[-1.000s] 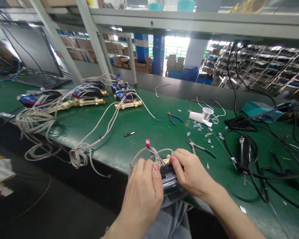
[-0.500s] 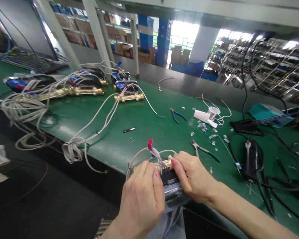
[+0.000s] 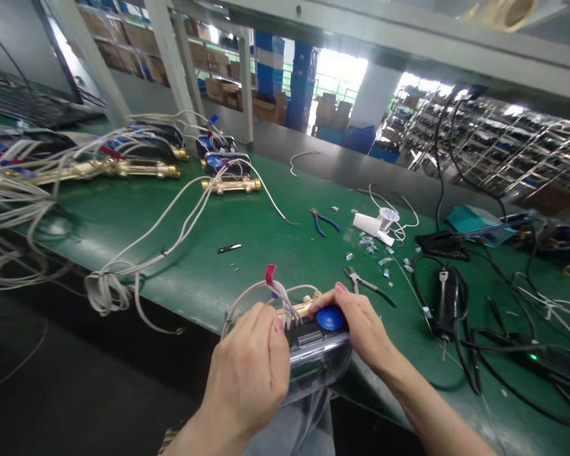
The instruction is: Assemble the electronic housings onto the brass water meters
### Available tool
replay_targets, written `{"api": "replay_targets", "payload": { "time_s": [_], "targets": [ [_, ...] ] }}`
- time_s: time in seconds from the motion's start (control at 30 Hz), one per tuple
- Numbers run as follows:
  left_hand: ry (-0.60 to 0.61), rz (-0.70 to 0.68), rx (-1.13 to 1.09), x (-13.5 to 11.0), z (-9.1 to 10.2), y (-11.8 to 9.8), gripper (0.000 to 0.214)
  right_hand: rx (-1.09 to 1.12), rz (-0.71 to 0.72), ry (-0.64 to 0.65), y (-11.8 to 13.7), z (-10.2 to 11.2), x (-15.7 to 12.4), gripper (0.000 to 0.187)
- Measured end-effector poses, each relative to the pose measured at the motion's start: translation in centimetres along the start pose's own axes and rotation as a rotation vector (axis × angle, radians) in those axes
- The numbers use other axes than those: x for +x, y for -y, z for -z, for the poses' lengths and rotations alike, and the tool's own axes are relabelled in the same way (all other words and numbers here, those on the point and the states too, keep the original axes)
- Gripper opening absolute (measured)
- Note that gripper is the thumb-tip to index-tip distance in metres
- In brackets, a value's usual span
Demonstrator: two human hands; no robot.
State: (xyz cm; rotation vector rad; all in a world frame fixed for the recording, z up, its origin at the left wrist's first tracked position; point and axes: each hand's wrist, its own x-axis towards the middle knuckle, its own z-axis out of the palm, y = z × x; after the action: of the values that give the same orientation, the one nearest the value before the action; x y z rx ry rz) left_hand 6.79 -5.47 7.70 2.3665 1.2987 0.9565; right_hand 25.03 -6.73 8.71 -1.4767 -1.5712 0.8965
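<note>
Left hand [image 3: 247,370] and right hand [image 3: 356,332] closed on brass water meter [image 3: 304,309], held at worktop [image 3: 266,253] edge, long axis crosswise between hands. Right hand nearer blue cap [image 3: 330,318]; left hand nearer grey wires [image 3: 282,297].

Daylight glares through the far opening [image 3: 341,73] — edges bow, slightly soft.

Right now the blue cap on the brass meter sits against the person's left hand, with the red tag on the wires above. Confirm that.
Wrong hand: the head view shows the blue cap on the brass meter against the right hand, not the left hand. The red tag on the white wires is as you said.
</note>
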Motion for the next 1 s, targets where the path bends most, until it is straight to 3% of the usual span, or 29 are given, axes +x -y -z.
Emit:
{"api": "replay_targets", "payload": {
  "time_s": [0.1,0.23,0.33,0.43,0.77,1.0],
  "targets": [
    [-0.02,-0.007,0.006,0.0,-0.1,0.0,0.027,0.222,-0.158,-0.057,-0.8,0.7,-0.5,0.056],
    [-0.043,0.002,0.048,0.1,-0.2,-0.3,0.028,-0.102,-0.111,-0.047,0.9,0.3,-0.7,0.05],
    [-0.058,0.006,0.077,0.0,-0.2,-0.5,0.028,-0.394,-0.085,-0.04,3.1,-1.3,-0.1,0.041],
    [-0.067,0.002,0.085,0.0,-0.3,-0.5,0.027,-0.528,-0.129,-0.046,4.2,-2.8,0.7,0.038],
    [-0.101,-0.032,0.021,0.3,0.1,-0.3,0.022,-0.696,-0.258,0.001,4.8,-3.6,1.6,0.04],
    [-0.086,-0.015,-0.031,0.0,-0.1,-0.2,0.022,-0.723,-0.259,-0.025,4.7,-3.9,1.6,0.041]
  ]
}}
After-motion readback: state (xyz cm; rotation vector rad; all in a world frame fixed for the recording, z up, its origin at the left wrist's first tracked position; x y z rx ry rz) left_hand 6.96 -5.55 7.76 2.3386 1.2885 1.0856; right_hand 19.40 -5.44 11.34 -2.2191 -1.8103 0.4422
